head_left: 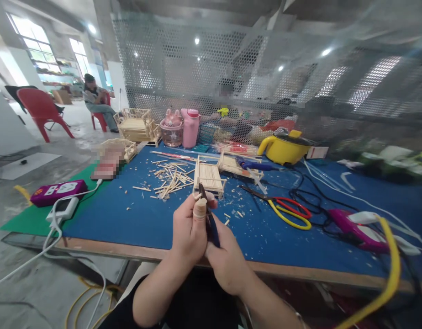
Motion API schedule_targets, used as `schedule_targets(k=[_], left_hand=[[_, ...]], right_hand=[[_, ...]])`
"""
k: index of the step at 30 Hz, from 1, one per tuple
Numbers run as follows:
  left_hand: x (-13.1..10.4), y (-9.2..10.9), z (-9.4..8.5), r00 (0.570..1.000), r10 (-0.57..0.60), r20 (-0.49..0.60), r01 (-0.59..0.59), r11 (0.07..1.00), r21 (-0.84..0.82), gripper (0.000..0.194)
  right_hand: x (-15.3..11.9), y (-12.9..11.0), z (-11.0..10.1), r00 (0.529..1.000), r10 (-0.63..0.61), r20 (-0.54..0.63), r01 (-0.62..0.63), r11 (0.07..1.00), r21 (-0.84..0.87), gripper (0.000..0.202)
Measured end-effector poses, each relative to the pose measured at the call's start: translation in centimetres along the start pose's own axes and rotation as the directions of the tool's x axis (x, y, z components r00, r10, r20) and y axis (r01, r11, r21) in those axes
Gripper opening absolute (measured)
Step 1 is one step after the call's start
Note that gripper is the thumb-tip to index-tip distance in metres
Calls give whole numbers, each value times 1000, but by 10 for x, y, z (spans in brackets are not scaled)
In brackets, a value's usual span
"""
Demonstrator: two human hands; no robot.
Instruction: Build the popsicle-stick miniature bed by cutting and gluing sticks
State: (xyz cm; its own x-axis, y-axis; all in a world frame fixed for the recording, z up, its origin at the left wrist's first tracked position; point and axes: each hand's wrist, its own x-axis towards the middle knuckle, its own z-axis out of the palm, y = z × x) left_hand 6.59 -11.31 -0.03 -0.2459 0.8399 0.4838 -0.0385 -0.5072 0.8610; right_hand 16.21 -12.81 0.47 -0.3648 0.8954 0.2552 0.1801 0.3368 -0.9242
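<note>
Dark-handled pliers (213, 228) are gripped in my right hand (228, 260), jaws pointing away from me. My left hand (188, 230) is closed right beside them, its thumb wrapped in light tape. A pale end of what looks like a small wooden stick (197, 197) shows between the left fingers, by the jaws; the rest is hidden. Just beyond my hands stands a small slatted wooden frame (207, 173), like a miniature bed. To its left lies a loose pile of thin wooden sticks (171, 180).
On the blue mat are scissors (289, 212), a blue glue gun (254, 164) with its cable, and a yellow pot (286, 148). Purple power strips (358, 230) lie at both sides. Wooden models (135, 125) and a pink jug (190, 128) stand behind, before a perforated screen (197, 68). A person sits far left.
</note>
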Motion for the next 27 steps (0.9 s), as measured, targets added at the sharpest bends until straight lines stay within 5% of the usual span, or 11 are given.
schedule_targets(k=[4,27], left_hand=[[-2,3,5,986,-164,14,164,977,-133,45],[6,-2,6,997,22,-79,-25,999,-33,49]], right_hand=[[-1,0,8,996,-60,-59,61,998,18,41],[8,16,5,983,-154,-102,136,977,-167,4]])
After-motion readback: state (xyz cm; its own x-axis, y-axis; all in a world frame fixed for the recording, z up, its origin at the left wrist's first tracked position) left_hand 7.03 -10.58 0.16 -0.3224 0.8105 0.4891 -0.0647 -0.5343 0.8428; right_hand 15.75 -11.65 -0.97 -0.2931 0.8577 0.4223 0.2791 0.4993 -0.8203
